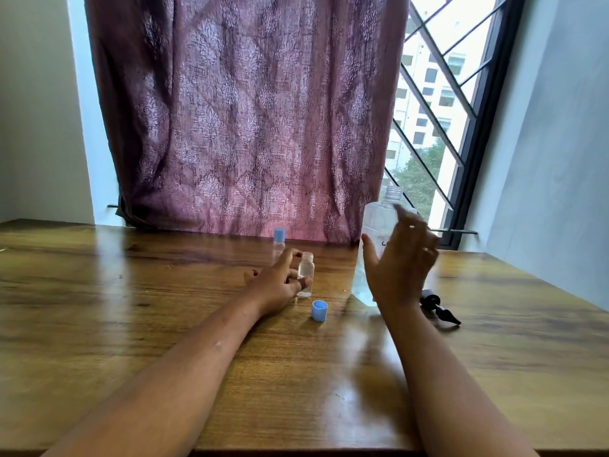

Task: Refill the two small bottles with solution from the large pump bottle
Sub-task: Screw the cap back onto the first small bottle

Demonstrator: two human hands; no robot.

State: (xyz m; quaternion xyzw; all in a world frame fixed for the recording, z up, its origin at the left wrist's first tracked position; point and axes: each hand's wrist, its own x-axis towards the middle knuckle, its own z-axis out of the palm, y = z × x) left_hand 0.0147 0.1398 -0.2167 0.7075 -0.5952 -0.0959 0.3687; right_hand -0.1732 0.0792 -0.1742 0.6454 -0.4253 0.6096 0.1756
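Bottles of two sizes stand on the wooden table, and both forearms reach over it from the near edge. Nearest of the small things is a blue cap, which lies on its side on the wood with its hollow turned to the camera, between the two hands and a little closer than either.

Just behind the cap, the left hand rests low on the table. Its fingertips touch the lower part of the uncapped small bottle from the left; the fingers lie loosely against it, not wrapped around it. This bottle stands upright, clear, with liquid in it.

To the right, the right hand is lifted, the palm turned to the left, fingers spread and slack, a little blurred. It holds nothing. The large clear bottle stands directly behind it, with the neck open and no pump on it; whether the hand touches the bottle I cannot tell. The black pump head lies flat on the table, right of this wrist.

Farther back, beyond the left hand, the second small bottle stands upright with its blue cap on. Behind everything hangs a purple curtain, and a barred window shows at its right.
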